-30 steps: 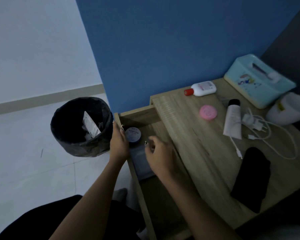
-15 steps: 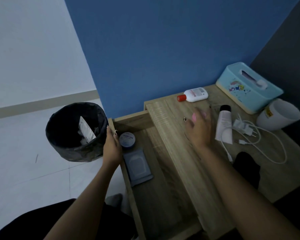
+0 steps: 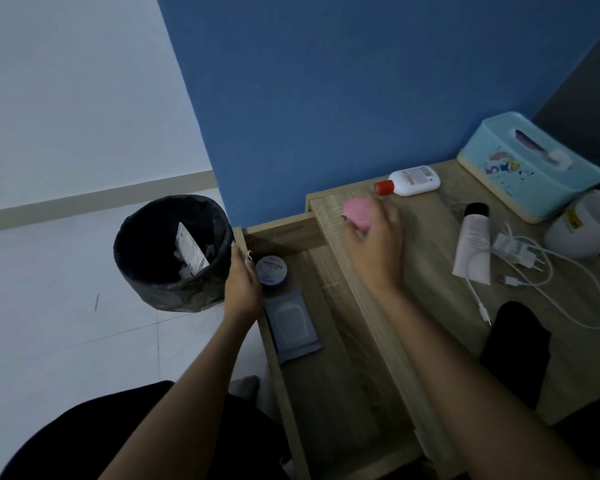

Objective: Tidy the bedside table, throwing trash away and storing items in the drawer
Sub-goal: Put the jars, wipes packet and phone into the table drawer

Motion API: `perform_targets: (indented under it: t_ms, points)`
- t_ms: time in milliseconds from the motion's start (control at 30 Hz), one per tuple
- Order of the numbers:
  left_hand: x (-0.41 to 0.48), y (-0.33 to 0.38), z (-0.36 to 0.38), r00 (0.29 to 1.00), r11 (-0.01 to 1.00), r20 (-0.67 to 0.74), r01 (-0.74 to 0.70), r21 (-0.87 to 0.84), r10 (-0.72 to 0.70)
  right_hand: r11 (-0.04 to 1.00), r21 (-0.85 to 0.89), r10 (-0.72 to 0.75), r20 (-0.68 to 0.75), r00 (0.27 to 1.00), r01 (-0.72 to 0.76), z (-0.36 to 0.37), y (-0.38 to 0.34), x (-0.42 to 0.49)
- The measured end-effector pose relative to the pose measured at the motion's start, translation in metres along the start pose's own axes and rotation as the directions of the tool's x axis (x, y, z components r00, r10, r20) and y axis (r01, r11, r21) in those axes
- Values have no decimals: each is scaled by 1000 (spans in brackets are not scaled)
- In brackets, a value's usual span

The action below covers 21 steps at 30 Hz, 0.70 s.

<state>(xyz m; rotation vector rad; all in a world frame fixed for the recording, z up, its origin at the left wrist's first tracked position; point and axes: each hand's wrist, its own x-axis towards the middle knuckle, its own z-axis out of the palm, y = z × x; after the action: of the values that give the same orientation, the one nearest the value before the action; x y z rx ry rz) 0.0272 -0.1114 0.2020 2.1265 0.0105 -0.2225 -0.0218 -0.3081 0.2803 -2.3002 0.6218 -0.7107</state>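
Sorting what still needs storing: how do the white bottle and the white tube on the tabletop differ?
The white bottle has a red cap; the white tube has a black one. The bottle lies by the blue wall; the tube lies nearer, touching the charger cable. Both lie flat.

— How's the light?
— Dim, bluish, flat. The white floor (image 3: pixel 66 306) left of the trash bin (image 3: pixel 174 252) is brightest.
— Sharpness?
— Soft and grainy; the right hand (image 3: pixel 374 247) smears with motion, and wall lines bow toward the edges.

L hand (image 3: pixel 242 285) fingers curled, forearm extended, R hand (image 3: pixel 374 244) raised, grip closed, arm outstretched
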Motion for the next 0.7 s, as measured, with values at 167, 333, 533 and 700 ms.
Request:
perform_targets:
  t_ms: [167,333,533,700]
  points:
    - [0,1,1,1000,1000,-7,-20,3,20,994,52,-98,117,988,92,49,-35,-32]
    - [1,-2,0,999,999,-10,-41,-19,40,999,-11,55,216,975,-54,91,-26,-62]
    - [-1,0,3,997,996,-42,-71,-48,69,966,-145,245,259,934,-213,119,19,-71]
    - [0,-1,4,997,997,-55,-59,-44,56,960,-193,257,329,909,-202,138,41,-66]
